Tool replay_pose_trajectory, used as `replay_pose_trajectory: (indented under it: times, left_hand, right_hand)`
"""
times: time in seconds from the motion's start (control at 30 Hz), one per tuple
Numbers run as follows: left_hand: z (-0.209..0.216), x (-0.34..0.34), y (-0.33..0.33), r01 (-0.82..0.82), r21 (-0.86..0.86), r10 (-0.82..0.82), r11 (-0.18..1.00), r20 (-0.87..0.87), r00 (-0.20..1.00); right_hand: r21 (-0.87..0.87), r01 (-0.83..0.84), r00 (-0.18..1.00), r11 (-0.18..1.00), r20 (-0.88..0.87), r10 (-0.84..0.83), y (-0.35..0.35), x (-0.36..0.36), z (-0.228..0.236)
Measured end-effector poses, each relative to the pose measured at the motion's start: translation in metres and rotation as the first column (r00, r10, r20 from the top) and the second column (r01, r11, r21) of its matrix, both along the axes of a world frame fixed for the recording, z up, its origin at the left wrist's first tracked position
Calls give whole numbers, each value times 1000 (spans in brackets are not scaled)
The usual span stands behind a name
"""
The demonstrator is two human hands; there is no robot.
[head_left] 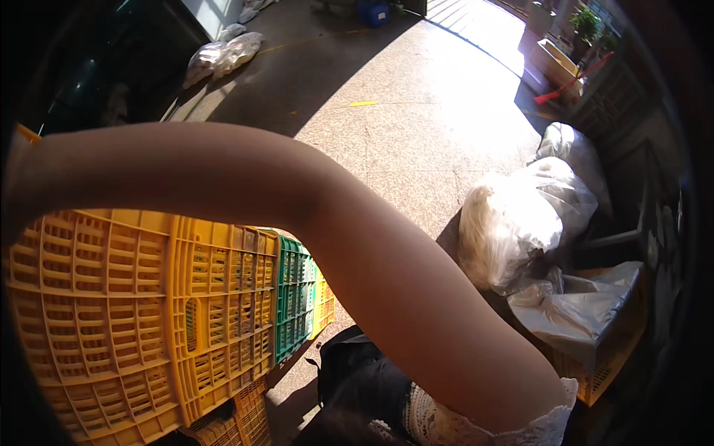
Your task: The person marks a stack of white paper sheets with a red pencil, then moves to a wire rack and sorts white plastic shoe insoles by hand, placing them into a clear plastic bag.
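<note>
Speckled stone floor (416, 126) across the whole upper field, half in sun, half in shadow.

Bare arm (357, 253) sweeping over it from the lace sleeve edge (476, 427) at the lower right up to the far left edge, bent at the elbow. Probably the right arm, though hard to be sure with the view this warped. Right hand cut off past the left rim of the picture, so impossible to say whether released, clenched or grasping anything. Left hand nowhere in view.

Stack of yellow crates (134, 320) directly under the outstretched arm at the lower left, slatted sides facing the camera, standing on the floor. Nearest things to the unseen hand.

White plastic sacks (513, 223) heaped at the right, well apart from the stack. Below them an orange crate draped in clear plastic sheeting (595, 372).

Green crate (294, 297) just beside the yellow ones, wedged between them and another yellow one behind. Dark bag (357, 379) on the floor beneath the upper arm.

Judged from the pose: a reach across to the top of the yellow stack, grip not confirmed. Any lift from here calls for a firm hold on a crate rim and an upward pull clear of the stack.
</note>
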State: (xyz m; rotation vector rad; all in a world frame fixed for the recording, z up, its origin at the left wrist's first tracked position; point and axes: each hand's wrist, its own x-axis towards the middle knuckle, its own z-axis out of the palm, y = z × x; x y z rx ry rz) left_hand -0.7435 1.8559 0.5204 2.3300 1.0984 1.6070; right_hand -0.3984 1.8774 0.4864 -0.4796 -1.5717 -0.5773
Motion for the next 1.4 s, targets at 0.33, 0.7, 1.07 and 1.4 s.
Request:
replay_pose_trajectory:
  times: [0.33,0.7,1.07,1.4]
  left_hand:
    - [-231,208,-171,-209,-967,-943,-143,70,324]
    - [-251,550,-474,25,-502,-447,-865,745,-495]
    - [-562,730,-694,-23,-754,-653,-657,584,-482]
    - [-841,840,-714,818,-575,-657,-24,-608,-447]
  right_hand:
    - [-588,-808,-214,-41,357,-909,-684,-123,-546]
    - [-638,-444,-749,629,-121,-651,-937,13,-618]
    - [-724,-686,-345,69,241,-907,-870,196,-811]
    - [-738,-673,-240,52,151,-959,-962,327,-896]
